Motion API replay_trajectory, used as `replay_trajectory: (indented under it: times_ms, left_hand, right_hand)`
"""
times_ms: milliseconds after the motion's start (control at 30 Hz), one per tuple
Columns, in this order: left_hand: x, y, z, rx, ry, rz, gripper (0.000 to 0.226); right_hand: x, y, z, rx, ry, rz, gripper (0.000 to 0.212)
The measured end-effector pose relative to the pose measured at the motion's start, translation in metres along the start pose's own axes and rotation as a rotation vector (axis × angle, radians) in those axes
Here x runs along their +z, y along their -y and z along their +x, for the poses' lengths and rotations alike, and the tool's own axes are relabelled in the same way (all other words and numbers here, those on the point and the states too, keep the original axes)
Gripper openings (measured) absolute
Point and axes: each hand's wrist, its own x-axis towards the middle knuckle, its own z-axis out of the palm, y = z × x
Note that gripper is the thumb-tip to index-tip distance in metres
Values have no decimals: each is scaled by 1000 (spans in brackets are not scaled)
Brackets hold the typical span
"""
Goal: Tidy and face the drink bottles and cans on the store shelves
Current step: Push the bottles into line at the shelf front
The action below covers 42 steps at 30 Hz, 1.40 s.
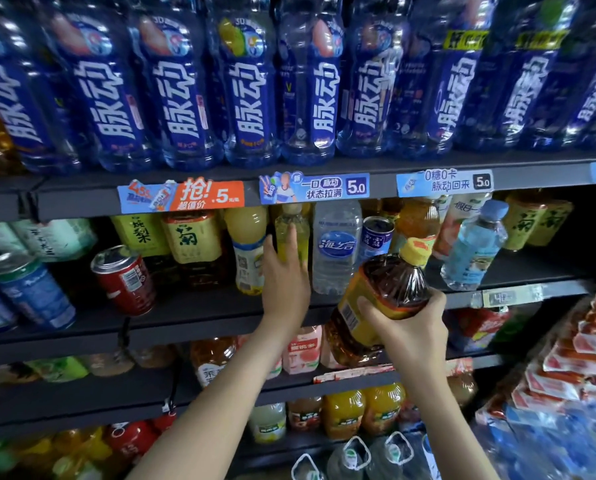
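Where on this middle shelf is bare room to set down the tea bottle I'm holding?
Bare shelf front between the red can and the yellow juice bottle; right of the tilted pale blue bottle. Crowded around the left hand.

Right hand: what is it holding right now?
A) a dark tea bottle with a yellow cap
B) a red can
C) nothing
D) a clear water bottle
A: the right hand has its fingers curled round a tilted dark tea bottle with a yellow cap.
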Motion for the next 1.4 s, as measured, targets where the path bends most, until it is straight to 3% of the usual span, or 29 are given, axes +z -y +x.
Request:
replay_trajectory:
  times_ms: [233, 433, 600, 700, 833, 1000, 1400]
  left_hand:
    - [6, 0, 25, -23, 34, 161, 72]
    - [6, 2, 31, -103, 21, 144, 85]
    - [-25, 5, -7, -82, 4, -53, 85]
    - [-53, 10, -37, 68, -112, -170, 82]
    - [-96, 30, -54, 125, -173, -148, 86]
    - [-134, 48, -53, 17, -71, -91, 82]
    - [-137, 67, -50, -75, -33, -105, 82]
  right_hand:
    - [14, -19, -2, -52, -1, 44, 81]
    - [10, -26, -9, -71, -55, 94, 73]
    - [12, -15, -17, -72, -78, 132, 71]
    - [22, -1, -23, -77, -50, 136, 71]
    - [43, 19, -29, -72, -2, 99, 72]
    - [80, 41, -28, -57, 2, 27, 73]
    - [142, 59, 8, -179, 1, -209, 85]
